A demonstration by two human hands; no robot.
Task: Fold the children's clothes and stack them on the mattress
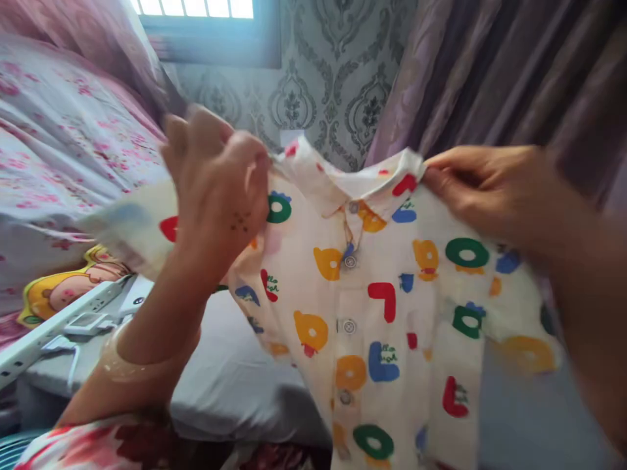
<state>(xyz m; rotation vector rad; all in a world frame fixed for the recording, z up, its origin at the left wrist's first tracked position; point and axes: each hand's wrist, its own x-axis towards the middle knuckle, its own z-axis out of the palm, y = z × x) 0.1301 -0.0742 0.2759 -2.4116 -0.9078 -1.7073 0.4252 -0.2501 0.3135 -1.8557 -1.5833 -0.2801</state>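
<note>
Holding 1 btn-up shirt (365, 287) w/ 2 hands (218, 170) (482, 186).

Translucent bangle (128, 372), red-and-white floral garment (95, 444)

Shirt (362, 307) in front, power strip (49, 336) left, curtain (490, 78) right, window (196, 8) in wall (333, 72) behind

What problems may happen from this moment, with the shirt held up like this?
The shirt is pinched near its shoulders, so if the left hand or the right hand loosens, that side might drop. Pulling too hard sideways could strain its front placket, which gapes below the collar. A power strip appears beside the left forearm; a careless swing might knock it.
</note>
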